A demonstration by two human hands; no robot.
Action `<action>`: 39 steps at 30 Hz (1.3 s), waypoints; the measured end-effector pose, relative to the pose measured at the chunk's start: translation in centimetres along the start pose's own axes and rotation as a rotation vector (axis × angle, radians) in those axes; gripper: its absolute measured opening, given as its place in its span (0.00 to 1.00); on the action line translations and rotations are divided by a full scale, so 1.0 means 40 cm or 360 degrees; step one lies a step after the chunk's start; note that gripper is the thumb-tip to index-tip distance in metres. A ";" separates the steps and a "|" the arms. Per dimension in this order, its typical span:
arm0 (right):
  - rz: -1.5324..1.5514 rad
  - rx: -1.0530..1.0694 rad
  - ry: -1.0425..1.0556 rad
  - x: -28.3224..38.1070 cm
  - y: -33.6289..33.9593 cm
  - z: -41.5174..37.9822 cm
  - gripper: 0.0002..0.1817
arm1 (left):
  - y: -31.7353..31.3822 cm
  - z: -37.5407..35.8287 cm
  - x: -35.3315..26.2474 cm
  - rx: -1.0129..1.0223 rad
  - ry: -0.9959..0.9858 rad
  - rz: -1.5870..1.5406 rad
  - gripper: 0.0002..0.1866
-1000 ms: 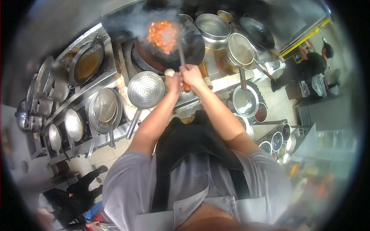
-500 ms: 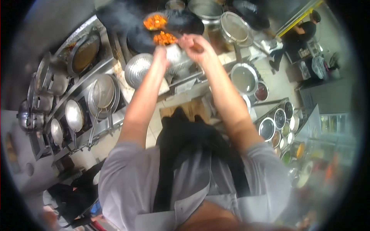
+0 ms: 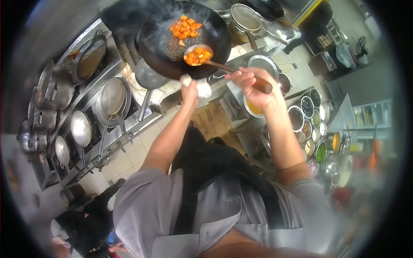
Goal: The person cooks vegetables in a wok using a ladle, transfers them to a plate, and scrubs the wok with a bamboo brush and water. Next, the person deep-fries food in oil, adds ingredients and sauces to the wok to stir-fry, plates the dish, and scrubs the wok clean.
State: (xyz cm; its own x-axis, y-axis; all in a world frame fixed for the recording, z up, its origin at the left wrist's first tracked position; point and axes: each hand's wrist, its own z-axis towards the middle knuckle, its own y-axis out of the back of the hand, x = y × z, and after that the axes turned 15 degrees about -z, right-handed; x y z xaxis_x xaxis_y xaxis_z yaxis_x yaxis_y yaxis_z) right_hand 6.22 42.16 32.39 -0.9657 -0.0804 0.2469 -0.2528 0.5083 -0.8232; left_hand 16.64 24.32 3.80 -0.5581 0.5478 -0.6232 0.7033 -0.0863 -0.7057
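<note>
My right hand (image 3: 260, 88) is closed round the wooden handle of a ladle (image 3: 221, 66). The ladle's bowl, filled with orange-red sauced pieces, is inside the near part of a black wok (image 3: 219, 47). More of these sauced food pieces (image 3: 186, 28) lie in the wok's far part, with smoke or steam around them. My left hand (image 3: 189, 92) is closed at the near rim, gripping a white cloth (image 3: 204, 88) against the wok; the exact hold is partly hidden. A perforated strainer (image 3: 150, 76) rests just left of the wok.
Pots and pans, among them a shallow pan (image 3: 81, 128), line the left counter. To the right stand a mesh strainer (image 3: 246, 17), a pot of yellow liquid (image 3: 254, 107) and several ingredient containers (image 3: 307, 106). A person in dark clothes (image 3: 84, 225) is at lower left.
The ladle and my right hand have moved right and towards me. The wok's dark inside shows more fully now, and my left hand is lower in view. The strainer's handle has come into sight.
</note>
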 end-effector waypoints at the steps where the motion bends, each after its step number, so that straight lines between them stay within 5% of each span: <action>1: 0.0163 0.0054 -0.0024 -0.013 0.032 0.011 0.18 | 0.038 -0.025 0.031 0.0053 -0.0060 -0.0036 0.06; 5: 0.0214 0.0183 0.0191 -0.130 0.113 0.053 0.20 | 0.104 -0.111 0.027 0.0064 0.0004 0.0156 0.07; 8: 0.0177 0.0081 0.0299 -0.201 0.142 0.074 0.19 | 0.026 -0.144 -0.088 -0.0095 0.0623 -0.0023 0.09; 13: -0.0080 -0.0180 0.0370 -0.313 0.104 0.014 0.17 | 0.019 -0.243 -0.219 -0.0140 0.0789 -0.0055 0.06; 16: -0.0055 -0.0131 0.0433 -0.341 0.061 0.015 0.17 | -0.024 -0.142 -0.271 -0.0016 0.0836 0.0077 0.05; 18: -0.0042 -0.0185 0.0479 -0.341 0.038 0.050 0.18 | -0.018 0.103 -0.187 0.0433 0.1198 -0.0141 0.08; 19: -0.0208 0.0100 0.0581 -0.325 0.116 0.127 0.18 | -0.106 0.089 -0.220 0.0220 0.1035 0.0080 0.09; 20: -0.0136 0.0083 0.0613 -0.340 0.127 0.169 0.19 | -0.067 0.119 -0.218 0.0495 0.1204 0.0069 0.08; 22: -0.0033 0.0073 0.0701 -0.326 0.077 0.218 0.20 | -0.087 0.104 -0.240 0.0619 0.1000 0.0090 0.07; 23: 0.0070 0.0043 0.0702 -0.349 0.061 0.221 0.20 | -0.049 0.022 -0.257 0.0378 0.0672 0.0136 0.09; 27: 0.0045 0.0208 0.0758 -0.379 0.046 0.183 0.20 | -0.019 0.046 -0.335 0.0104 0.0759 0.0126 0.09; 33: 0.0176 0.0012 0.0698 -0.443 -0.072 0.070 0.21 | -0.024 0.102 -0.363 0.0129 0.0718 0.0046 0.06; 36: 0.0258 -0.0061 0.0679 -0.455 -0.117 0.065 0.21 | 0.068 0.095 -0.318 0.0469 0.0242 0.0176 0.09; 39: 0.0306 -0.0021 0.0661 -0.449 -0.121 0.094 0.20 | 0.239 0.161 -0.234 0.0623 0.0471 0.0367 0.14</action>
State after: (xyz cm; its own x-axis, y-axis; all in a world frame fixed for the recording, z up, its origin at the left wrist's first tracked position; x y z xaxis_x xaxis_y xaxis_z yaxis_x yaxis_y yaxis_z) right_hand 24.57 37.93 30.01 -0.8888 0.3654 0.2767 -0.0681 0.4918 -0.8681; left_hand 25.73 13.01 0.70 -0.2214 0.6840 -0.6950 0.5449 -0.5043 -0.6699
